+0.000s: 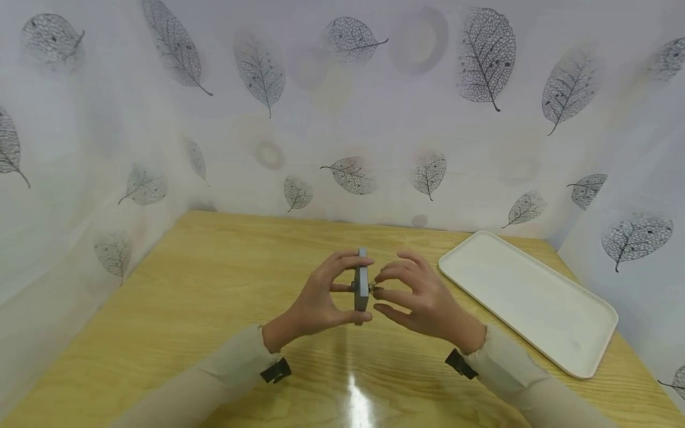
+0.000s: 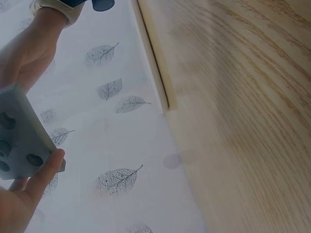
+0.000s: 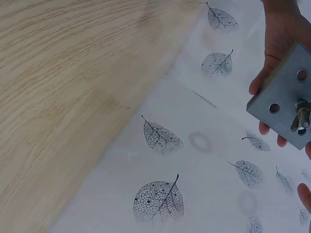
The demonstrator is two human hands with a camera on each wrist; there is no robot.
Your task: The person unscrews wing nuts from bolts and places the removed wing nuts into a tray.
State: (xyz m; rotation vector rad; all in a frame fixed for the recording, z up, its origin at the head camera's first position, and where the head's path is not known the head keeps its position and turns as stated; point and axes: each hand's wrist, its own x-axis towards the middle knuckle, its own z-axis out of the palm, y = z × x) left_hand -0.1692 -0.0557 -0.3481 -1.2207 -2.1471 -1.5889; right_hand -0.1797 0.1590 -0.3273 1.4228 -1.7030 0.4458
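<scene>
My left hand (image 1: 314, 298) holds a grey metal plate (image 1: 362, 291) on edge above the table, thumb below and fingers above. Another left finger reaches the bolt head (image 1: 353, 286) on the plate's left face. Round holes show in the plate in both wrist views. On its other face, a brass-coloured wing nut (image 3: 302, 117) sits on the bolt's threaded end. My right hand (image 1: 425, 297) has its curved fingertips around the wing nut in the head view. In the right wrist view only some right fingertips (image 3: 304, 194) show, at the image edge.
A white rectangular tray (image 1: 527, 297) lies at the right of the wooden table (image 1: 241, 261). Leaf-patterned white cloth (image 1: 364, 131) stands behind the table and along both sides. Dark wrist straps (image 1: 276, 370) sit at the cuffs.
</scene>
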